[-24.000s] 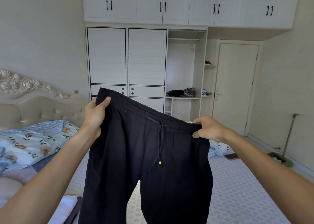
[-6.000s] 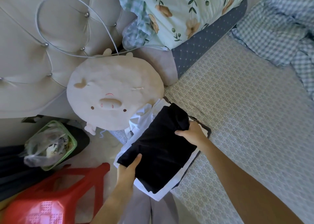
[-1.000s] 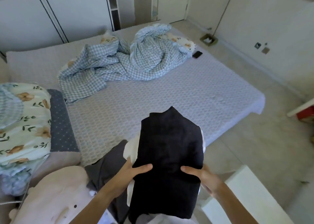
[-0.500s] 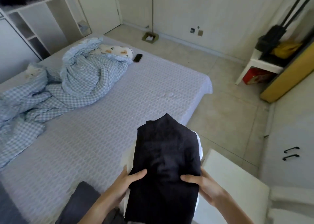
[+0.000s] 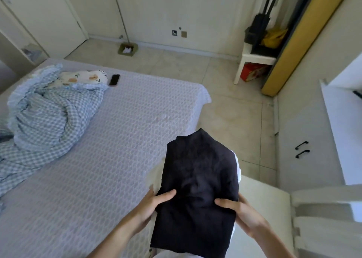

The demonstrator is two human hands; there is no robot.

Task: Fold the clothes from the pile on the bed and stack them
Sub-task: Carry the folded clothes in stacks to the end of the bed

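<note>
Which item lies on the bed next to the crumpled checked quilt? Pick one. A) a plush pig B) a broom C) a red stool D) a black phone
D: a black phone lies flat on the bed just right of the checked quilt, near the far edge of the mattress.

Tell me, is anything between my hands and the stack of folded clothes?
No. The left hand and right hand already grip the folded clothes, thumbs on the black top piece.
</note>
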